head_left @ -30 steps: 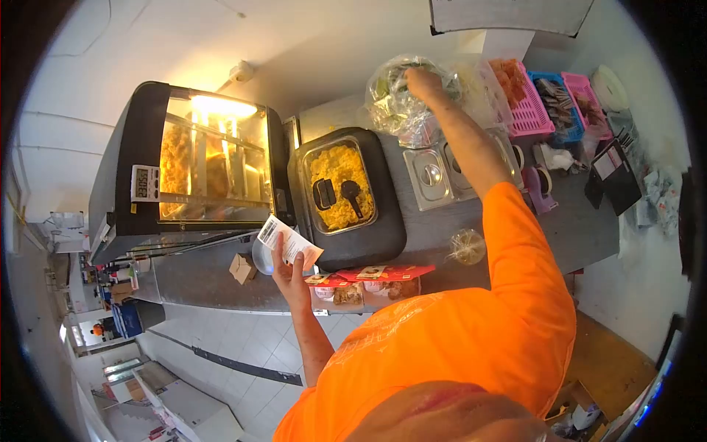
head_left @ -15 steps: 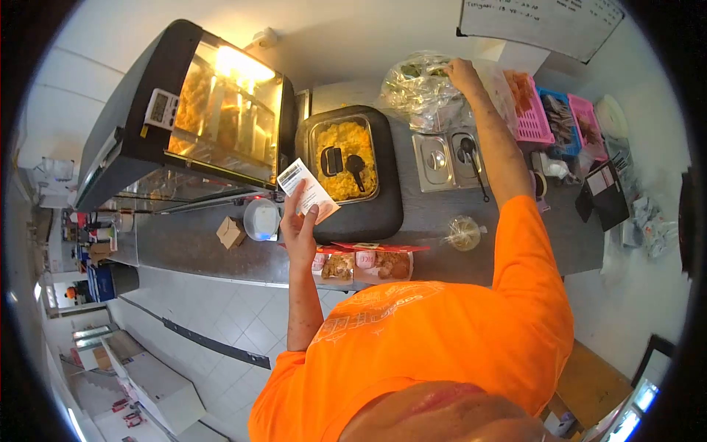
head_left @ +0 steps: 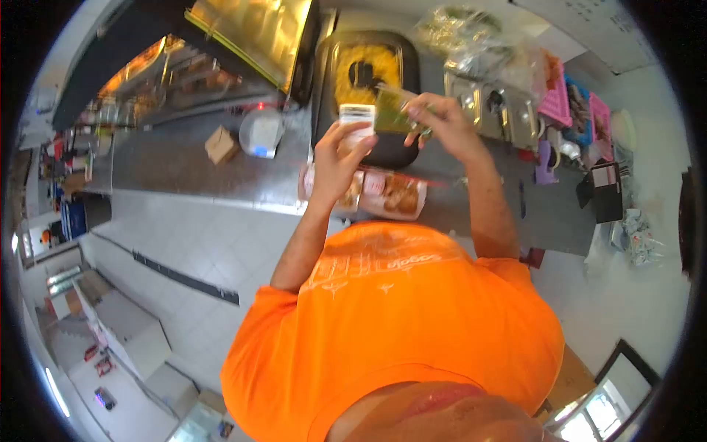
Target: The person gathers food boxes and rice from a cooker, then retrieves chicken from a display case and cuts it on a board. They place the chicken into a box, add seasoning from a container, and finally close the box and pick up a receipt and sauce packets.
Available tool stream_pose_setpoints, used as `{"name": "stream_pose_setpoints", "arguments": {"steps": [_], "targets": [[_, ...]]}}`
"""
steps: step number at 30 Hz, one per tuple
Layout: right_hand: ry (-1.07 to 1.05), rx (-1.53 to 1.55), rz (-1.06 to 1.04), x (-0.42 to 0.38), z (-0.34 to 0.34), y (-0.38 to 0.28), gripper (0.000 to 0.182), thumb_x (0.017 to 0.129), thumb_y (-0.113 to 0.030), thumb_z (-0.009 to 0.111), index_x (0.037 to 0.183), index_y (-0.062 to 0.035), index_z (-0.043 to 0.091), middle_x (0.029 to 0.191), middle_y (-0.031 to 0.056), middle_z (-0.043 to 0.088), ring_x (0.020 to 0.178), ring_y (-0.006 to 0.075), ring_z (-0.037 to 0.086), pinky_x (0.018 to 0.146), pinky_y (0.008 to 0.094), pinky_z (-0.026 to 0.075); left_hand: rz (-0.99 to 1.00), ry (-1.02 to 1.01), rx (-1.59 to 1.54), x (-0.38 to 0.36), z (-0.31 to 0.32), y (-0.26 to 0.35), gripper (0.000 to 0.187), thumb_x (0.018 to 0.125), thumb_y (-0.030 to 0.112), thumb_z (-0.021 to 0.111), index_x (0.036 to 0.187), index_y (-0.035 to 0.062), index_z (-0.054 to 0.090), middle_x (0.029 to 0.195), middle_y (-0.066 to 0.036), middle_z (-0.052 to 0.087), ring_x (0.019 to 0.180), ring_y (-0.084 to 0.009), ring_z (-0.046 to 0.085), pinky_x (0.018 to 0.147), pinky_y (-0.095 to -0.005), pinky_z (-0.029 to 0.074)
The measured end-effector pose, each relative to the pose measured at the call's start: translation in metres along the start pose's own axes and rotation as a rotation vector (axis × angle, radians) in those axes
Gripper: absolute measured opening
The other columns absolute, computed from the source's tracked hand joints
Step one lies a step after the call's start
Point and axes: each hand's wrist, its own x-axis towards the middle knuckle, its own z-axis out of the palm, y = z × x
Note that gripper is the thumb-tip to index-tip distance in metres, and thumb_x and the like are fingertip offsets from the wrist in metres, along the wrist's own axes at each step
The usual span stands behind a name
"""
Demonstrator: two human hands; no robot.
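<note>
My left hand (head_left: 339, 158) pinches a small white printed slip (head_left: 357, 116) between thumb and fingers, in front of the black cooker (head_left: 409, 70). My right hand (head_left: 448, 127) grips a small clear plastic packet (head_left: 396, 109) with something greenish in or behind it; its edges are blurred by motion. Beyond both hands, the cooker's pan holds yellow rice (head_left: 367, 57) with a dark utensil (head_left: 361, 75) on it. Just below my hands, at the counter's front edge, stand open food boxes (head_left: 403, 197) with browned food in them.
A lit glass warming cabinet (head_left: 254, 37) stands at the back left. A small brown box (head_left: 220, 145) and a round clear tub (head_left: 261, 133) sit left of the cooker. To the right are metal pans (head_left: 521, 121), a large clear plastic bag (head_left: 460, 33) and pink baskets (head_left: 554, 96).
My right hand has come out of the large plastic bag and back toward my left hand, now with a small packet. The slip has turned more upright. My view has shifted.
</note>
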Motion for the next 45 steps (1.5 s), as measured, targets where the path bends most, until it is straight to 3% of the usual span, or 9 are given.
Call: {"name": "stream_pose_setpoints", "arguments": {"steps": [7, 8, 10, 13, 21, 24, 33, 40, 45], "targets": [[-0.062, -0.354, 0.011, -0.065, 0.074, 0.148, 0.026, 0.088, -0.024, 0.065, 0.102, -0.0028, 0.061, 0.085, 0.0054, 0.063, 0.072, 0.0094, 0.062, 0.060, 0.0265, 0.049, -0.502, -0.262, 0.168, -0.085, -0.100, -0.106, 0.022, 0.080, 0.016, 0.070, 0.092, -0.0024, 0.067, 0.086, -0.007, 0.065, 0.079, -0.0091, 0.059, 0.064, -0.0259, 0.045], [-0.099, -0.536, 0.129, -0.073, 0.075, 0.159, 0.046, 0.081, -0.032, 0.071, 0.116, -0.0057, 0.056, 0.104, 0.0132, 0.061, 0.101, 0.0195, 0.059, 0.085, 0.0386, 0.046, -0.539, -0.257, 0.347, -0.099, -0.110, -0.143, 0.027, 0.079, 0.021, 0.071, 0.092, -0.0013, 0.067, 0.087, -0.010, 0.066, 0.077, -0.0143, 0.061, 0.064, -0.0293, 0.047], [0.039, -0.795, 0.051, -0.075, 0.095, 0.191, 0.059, 0.077, -0.037, 0.073, 0.123, -0.0072, 0.051, 0.116, 0.0168, 0.054, 0.112, 0.0254, 0.050, 0.094, 0.0427, 0.037, -0.574, -0.253, 0.524, -0.110, -0.116, -0.166, 0.031, 0.077, 0.026, 0.072, 0.093, -0.0003, 0.068, 0.088, -0.013, 0.067, 0.076, -0.0195, 0.064, 0.064, -0.0326, 0.049], [0.164, -1.052, -0.057, -0.079, 0.120, 0.194, 0.083, 0.070, -0.043, 0.075, 0.137, -0.0110, 0.037, 0.139, 0.0222, 0.034, 0.131, 0.0377, 0.029, 0.109, 0.0494, 0.016, -0.387, -0.243, 0.901, -0.108, -0.112, -0.160, 0.035, 0.078, 0.031, 0.069, 0.097, 0.0023, 0.067, 0.102, -0.022, 0.063, 0.084, -0.0350, 0.064, 0.070, -0.0433, 0.051], [0.653, -0.855, -0.198, -0.120, 0.092, 0.180, 0.040, 0.075, -0.018, 0.073, 0.111, -0.0062, 0.059, 0.119, 0.0141, 0.055, 0.114, 0.0315, 0.049, 0.097, 0.0401, 0.038, 0.270, 0.110, 0.506, -0.068, -0.132, -0.076, 0.050, 0.075, 0.012, 0.064, 0.125, 0.0052, 0.056, 0.114, -0.022, 0.055, 0.105, -0.0397, 0.053, 0.092, -0.0456, 0.042], [0.811, -0.774, -0.276, -0.136, 0.038, 0.156, 0.023, 0.080, -0.013, 0.068, 0.101, -0.0069, 0.063, 0.110, 0.0099, 0.060, 0.102, 0.0260, 0.057, 0.081, 0.0337, 0.046, 0.270, 0.105, 0.421, -0.052, -0.107, -0.046, 0.053, 0.077, 0.006, 0.065, 0.128, 0.0046, 0.052, 0.116, -0.020, 0.051, 0.105, -0.0366, 0.054, 0.089, -0.0419, 0.045], [1.348, -0.811, -0.479, -0.171, -0.220, 0.073, 0.015, 0.083, -0.016, 0.066, 0.090, -0.0037, 0.066, 0.087, 0.0088, 0.067, 0.084, 0.0220, 0.065, 0.075, 0.0315, 0.048, 0.259, 0.009, 0.306, -0.027, 0.040, -0.009, 0.050, 0.082, 0.004, 0.065, 0.129, 0.0028, 0.051, 0.123, -0.017, 0.047, 0.106, -0.0261, 0.055, 0.079, -0.0306, 0.049], [1.169, -1.025, -0.167, -0.215, -0.510, 0.069, 0.024, 0.082, -0.027, 0.066, 0.095, -0.0069, 0.069, 0.088, 0.0119, 0.068, 0.085, 0.0255, 0.066, 0.079, 0.0374, 0.049, 0.213, -0.066, 0.474, -0.019, 0.206, -0.006, 0.052, 0.080, 0.002, 0.064, 0.130, 0.0045, 0.050, 0.118, -0.016, 0.049, 0.103, -0.0266, 0.056, 0.073, -0.0284, 0.049], [1.220, -1.276, 0.502, -0.230, -0.700, 0.047, 0.023, 0.085, -0.030, 0.056, 0.099, -0.0168, 0.069, 0.101, 0.0107, 0.068, 0.096, 0.0318, 0.064, 0.082, 0.0436, 0.049, 0.098, -0.093, 0.509, -0.022, 0.278, -0.003, 0.051, 0.081, 0.002, 0.063, 0.131, 0.0035, 0.049, 0.120, -0.016, 0.047, 0.104, -0.0274, 0.055, 0.077, -0.0313, 0.050]]}}
